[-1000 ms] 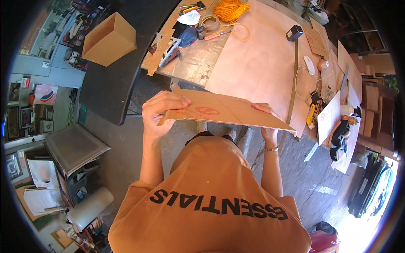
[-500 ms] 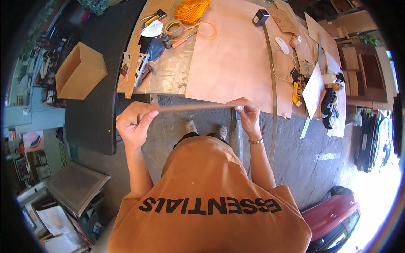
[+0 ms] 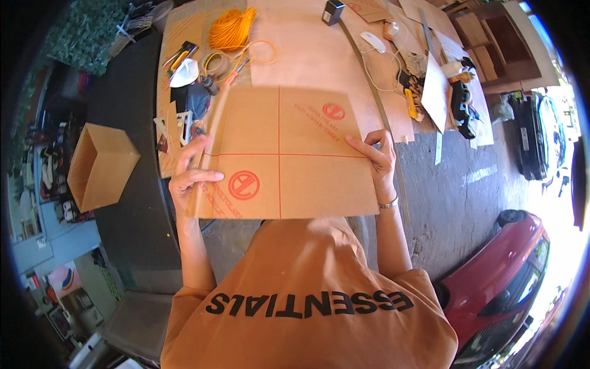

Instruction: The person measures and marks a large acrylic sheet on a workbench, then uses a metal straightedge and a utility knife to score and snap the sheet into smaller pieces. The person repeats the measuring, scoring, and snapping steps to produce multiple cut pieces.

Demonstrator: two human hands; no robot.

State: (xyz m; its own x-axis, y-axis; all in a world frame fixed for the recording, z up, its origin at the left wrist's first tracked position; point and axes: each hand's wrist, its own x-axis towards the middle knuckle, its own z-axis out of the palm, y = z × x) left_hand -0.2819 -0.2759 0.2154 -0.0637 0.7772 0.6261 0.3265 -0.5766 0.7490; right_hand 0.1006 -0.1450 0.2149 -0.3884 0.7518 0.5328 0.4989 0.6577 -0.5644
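Between my two hands is a flat, square sheet (image 3: 313, 178) faced in brown paper, with crossing red lines and red printed marks. Its broad face is turned up toward me, in front of my chest. My left hand (image 3: 192, 169) grips the left edge, thumb lying on the face and fingers along the side. On the opposite edge, my right hand (image 3: 380, 161) is closed, with a finger resting on the face; its thumb is partly hidden. The sheet's far edge overlaps the view of the workbench (image 3: 289, 37).
Orange cord (image 3: 230, 29), a tape roll (image 3: 216, 64) and hand tools lie at the bench's left. On its right are a white computer mouse (image 3: 372, 42) and a metal strip (image 3: 362, 55). An open cardboard box (image 3: 101, 166) sits on the dark table (image 3: 132, 111). A red car (image 3: 491, 270) stands lower right.
The sheet was held edge-on toward me; now its printed face shows. Both hands still hold its sides. The view has shifted, so the bench items sit further left.
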